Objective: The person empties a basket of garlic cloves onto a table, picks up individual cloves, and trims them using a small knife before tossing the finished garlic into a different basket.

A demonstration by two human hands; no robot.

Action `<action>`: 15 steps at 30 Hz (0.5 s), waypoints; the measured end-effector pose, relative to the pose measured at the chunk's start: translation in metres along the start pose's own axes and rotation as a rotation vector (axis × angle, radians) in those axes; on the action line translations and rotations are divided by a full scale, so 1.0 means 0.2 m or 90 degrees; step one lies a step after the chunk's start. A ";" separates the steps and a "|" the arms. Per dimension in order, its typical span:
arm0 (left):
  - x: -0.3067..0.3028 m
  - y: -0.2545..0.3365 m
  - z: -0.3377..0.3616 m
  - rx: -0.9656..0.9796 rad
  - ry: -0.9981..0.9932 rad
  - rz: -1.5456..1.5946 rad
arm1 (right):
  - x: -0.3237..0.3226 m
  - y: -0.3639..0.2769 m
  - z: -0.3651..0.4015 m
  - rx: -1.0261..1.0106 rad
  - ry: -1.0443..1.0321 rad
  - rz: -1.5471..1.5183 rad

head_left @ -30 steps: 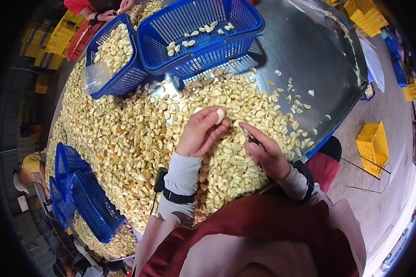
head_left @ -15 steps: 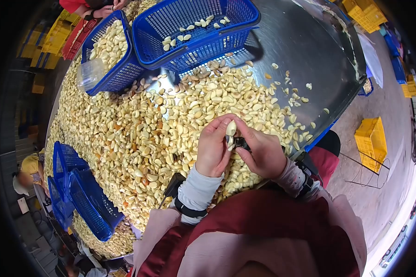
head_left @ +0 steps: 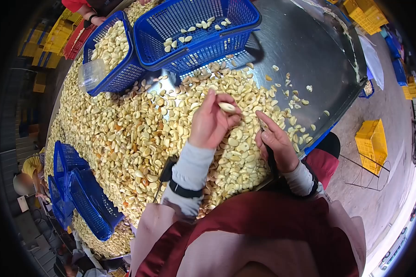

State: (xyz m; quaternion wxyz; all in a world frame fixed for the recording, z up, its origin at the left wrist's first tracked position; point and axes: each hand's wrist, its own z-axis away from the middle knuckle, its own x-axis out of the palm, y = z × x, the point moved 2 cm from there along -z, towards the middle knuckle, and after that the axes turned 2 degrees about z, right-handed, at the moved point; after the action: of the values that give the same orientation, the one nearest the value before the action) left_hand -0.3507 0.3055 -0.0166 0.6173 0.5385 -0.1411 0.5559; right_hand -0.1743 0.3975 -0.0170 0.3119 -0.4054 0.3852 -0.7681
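My left hand [head_left: 211,122] is raised over the heap of peeled garlic cloves [head_left: 125,134] and pinches one pale garlic clove [head_left: 227,107] between thumb and fingers. My right hand [head_left: 276,144] hovers just to its right over the heap, gripping a small dark knife [head_left: 270,159] with the index finger stretched out. The two hands are apart. A blue basket [head_left: 198,27] with a few cloves stands beyond them on the steel table [head_left: 309,51].
A second blue basket [head_left: 111,51], full of cloves, and a clear plastic tub [head_left: 91,74] stand at far left. Stacked blue baskets [head_left: 78,194] lie at the near left edge. Another person's arm [head_left: 85,11] reaches in at the top. Yellow crates [head_left: 372,145] sit on the floor.
The hands were together at the clove half a second ago. Now they have separated, and my left hand has lifted the clove up and away from my right hand.
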 end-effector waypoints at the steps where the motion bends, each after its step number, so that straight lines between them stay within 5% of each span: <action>1: -0.03 0.01 -0.08 0.040 -0.035 -0.105 | 0.02 -0.01 0.00 0.003 0.002 0.021; 3: -0.01 0.02 -0.23 0.411 -0.014 -0.880 | 0.03 -0.01 0.00 0.001 0.006 0.045; 5: -0.05 -0.03 -0.32 0.384 0.005 -1.002 | 0.04 0.00 -0.01 -0.029 -0.025 0.079; 7: -0.05 -0.08 -0.36 0.344 -0.061 -1.333 | 0.04 -0.02 -0.01 -0.029 -0.023 0.075; 9: -0.01 -0.07 -0.34 0.293 -0.059 -1.347 | 0.04 -0.03 0.00 -0.006 0.005 0.066; 11: 0.00 -0.05 -0.28 0.341 -0.028 -1.049 | 0.01 -0.04 0.00 -0.006 0.009 0.083; 12: -0.03 -0.04 -0.26 0.253 -0.110 -0.865 | -0.01 -0.04 0.00 -0.003 0.013 0.099; 13: -0.05 -0.04 -0.22 0.253 -0.111 -0.865 | 0.00 -0.05 0.00 -0.004 0.014 0.098; 15: 0.05 -0.04 -0.06 -0.119 -0.143 -0.110 | 0.02 -0.08 0.00 -0.190 0.026 0.417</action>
State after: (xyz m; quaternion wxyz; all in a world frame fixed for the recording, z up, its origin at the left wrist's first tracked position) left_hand -0.3455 0.3211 -0.0180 0.6903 0.5476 -0.2137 0.4218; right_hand -0.1794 0.4032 -0.0024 0.4711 -0.2860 0.6085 -0.5710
